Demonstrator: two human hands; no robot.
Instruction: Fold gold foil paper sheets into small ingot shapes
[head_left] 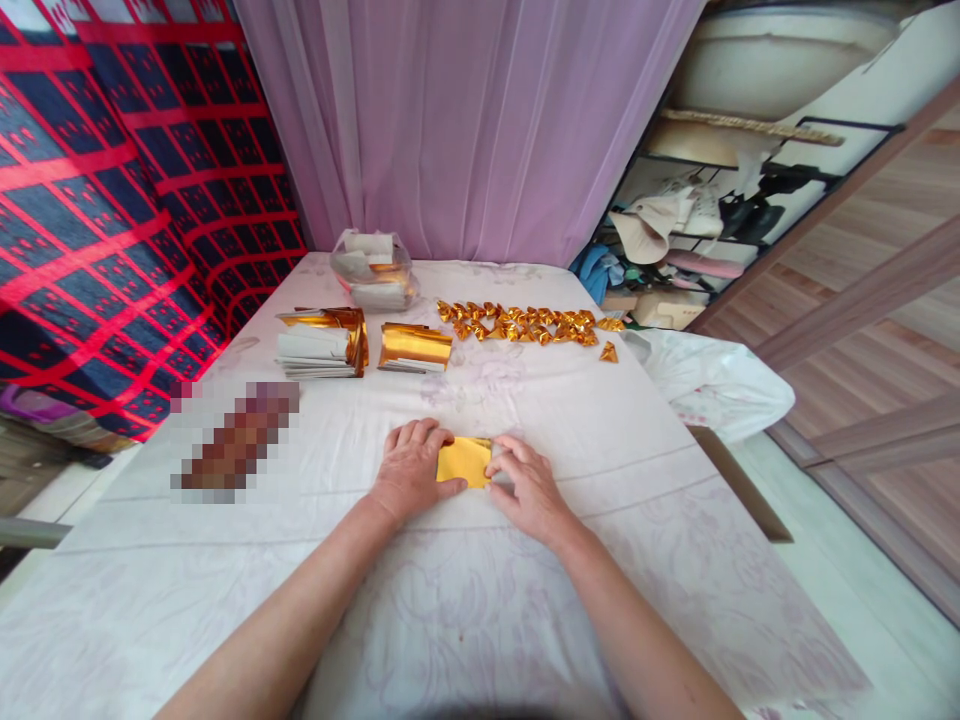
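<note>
Sheet (465,462) sits between both hands near mid-table (600,440), left hand (411,468) holding its left edge, thumb at the near corner, right hand (527,485) pinching the right edge; looks flat, so this fold has probably barely begun. Done, apparently: rows of shiny, creased, pointed foil pieces (514,323) beyond the hands. Remaining, by the look of it: two curled stacks (416,346), smooth metallic gold and matte whitish paper, plus more in the clear bag (371,270).

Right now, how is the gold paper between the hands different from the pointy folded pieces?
The gold paper looks mostly flat and yellow; the folded pieces are pointed and more orange. The left hand and right hand touch the gold paper; the folded pieces lie untouched farther back. Both are gold-coloured.
</note>
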